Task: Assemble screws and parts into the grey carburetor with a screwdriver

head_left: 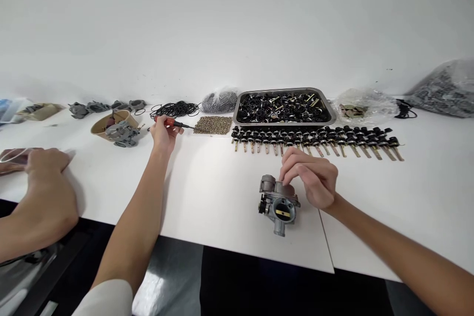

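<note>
A screwdriver with a red handle is gripped in my left hand. Its dark shaft points right, and the tip reaches the left edge of a flat pile of small brass screws. On the white table in front of me sits a grey metal carburetor, its round bore with a brass-coloured plate facing me. My right hand rests at its upper right, fingers curled and fingertips on the top of the body.
Behind stands a metal tray of black parts, with a row of black-topped brass shafts before it. Black rings, plastic bags and a tan bowl beside another carburetor lie around. Another person's arm is at left.
</note>
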Available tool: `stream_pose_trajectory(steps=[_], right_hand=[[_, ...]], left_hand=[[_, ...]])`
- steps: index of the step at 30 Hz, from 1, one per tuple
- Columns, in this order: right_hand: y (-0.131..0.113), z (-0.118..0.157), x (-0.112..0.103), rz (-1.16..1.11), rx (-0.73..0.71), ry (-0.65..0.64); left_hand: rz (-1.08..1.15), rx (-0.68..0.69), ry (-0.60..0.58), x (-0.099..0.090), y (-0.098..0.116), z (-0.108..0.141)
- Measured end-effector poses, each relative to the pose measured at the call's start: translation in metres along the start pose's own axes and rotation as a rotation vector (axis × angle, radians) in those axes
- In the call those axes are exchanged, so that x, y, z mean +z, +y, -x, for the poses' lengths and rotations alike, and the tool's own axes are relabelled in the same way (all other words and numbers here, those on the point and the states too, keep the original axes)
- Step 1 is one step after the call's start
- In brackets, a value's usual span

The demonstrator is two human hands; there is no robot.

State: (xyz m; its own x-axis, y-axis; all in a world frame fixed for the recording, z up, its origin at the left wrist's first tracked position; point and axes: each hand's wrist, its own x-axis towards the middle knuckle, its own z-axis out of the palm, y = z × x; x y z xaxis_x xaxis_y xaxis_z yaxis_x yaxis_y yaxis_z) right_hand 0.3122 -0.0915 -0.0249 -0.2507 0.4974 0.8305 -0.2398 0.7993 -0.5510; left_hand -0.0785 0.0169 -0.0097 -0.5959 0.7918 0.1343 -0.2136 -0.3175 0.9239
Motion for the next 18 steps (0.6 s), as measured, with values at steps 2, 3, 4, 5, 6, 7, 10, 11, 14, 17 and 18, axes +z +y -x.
stream_pose_trajectory(steps=[2, 3, 4, 5, 6, 7, 10, 11, 14, 17, 18], right_hand=[[0.0, 0.001, 0.0, 0.001, 0.012, -0.01], [0.0, 0.002, 0.002, 0.003, 0.017, -0.013], [-0.001, 0.002, 0.003, 0.006, 0.021, -0.018], [-0.002, 0.001, 0.004, 0.012, 0.019, -0.019], [-0.002, 0.001, 0.005, 0.022, 0.013, -0.019], [-0.003, -0.001, 0.005, 0.04, 0.011, -0.029], [-0.003, -0.012, -0.004, 0.175, 0.074, -0.156], [-0.002, -0.018, -0.011, 0.259, 0.128, -0.222], [0.004, -0.047, -0.038, 0.566, 0.361, -0.352], [0.021, -0.081, -0.069, 0.77, 0.576, -0.307], [0.029, -0.091, -0.077, 0.823, 0.625, -0.286]], left_hand=[[-0.016, -0.002, -0.014, -0.001, -0.001, 0.0], [-0.022, -0.001, -0.017, -0.001, -0.002, -0.001], [-0.026, 0.001, -0.016, -0.002, -0.002, -0.001], [-0.029, 0.004, -0.013, -0.003, -0.003, -0.002], [-0.031, 0.007, -0.009, -0.004, -0.004, -0.002], [-0.034, 0.007, -0.006, -0.005, -0.004, -0.002], [-0.042, 0.001, -0.006, -0.007, -0.006, -0.004], [-0.043, -0.002, -0.008, -0.008, -0.007, -0.004], [-0.044, -0.009, -0.01, -0.007, -0.008, -0.006], [-0.041, -0.017, -0.016, -0.006, -0.009, -0.006], [-0.038, -0.02, -0.016, -0.006, -0.01, -0.006]])
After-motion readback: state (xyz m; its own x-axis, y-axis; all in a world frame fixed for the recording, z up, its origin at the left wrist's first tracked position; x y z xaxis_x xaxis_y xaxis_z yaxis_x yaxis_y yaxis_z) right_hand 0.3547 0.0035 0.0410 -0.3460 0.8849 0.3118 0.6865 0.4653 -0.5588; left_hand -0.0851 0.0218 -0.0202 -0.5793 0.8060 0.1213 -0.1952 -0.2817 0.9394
